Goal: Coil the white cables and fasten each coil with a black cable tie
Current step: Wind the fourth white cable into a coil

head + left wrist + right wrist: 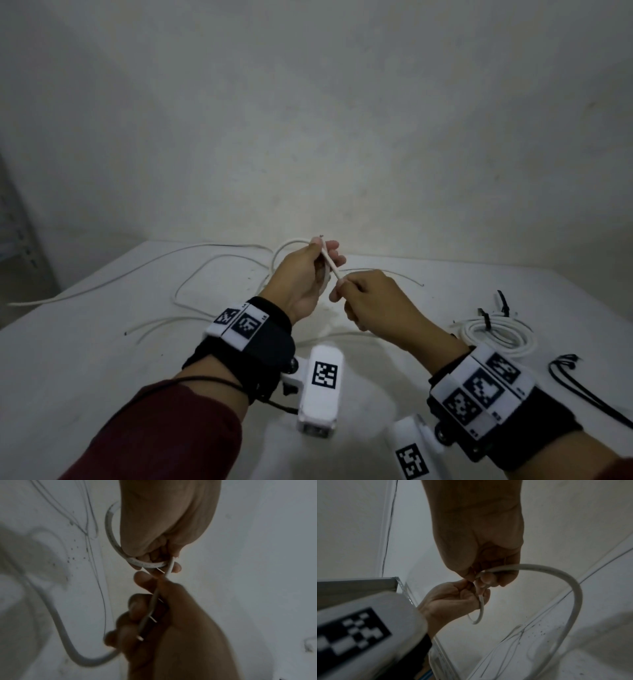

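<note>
Head view: above the tabletop point(102, 359), mid-width and short of its far edge, left hand point(301, 274) and right hand point(373, 301) each grip the white cable point(331, 265), slanting between them. Left wrist: first loop point(111, 534), somewhat blurred. Right wrist: cable arcs down toward the tabletop

The head view looks forward and down over both forearms at the surface point(102, 342) and wall. Each wrist view looks close along its palm; all share the hands meeting on the white cable point(330, 263).
</note>
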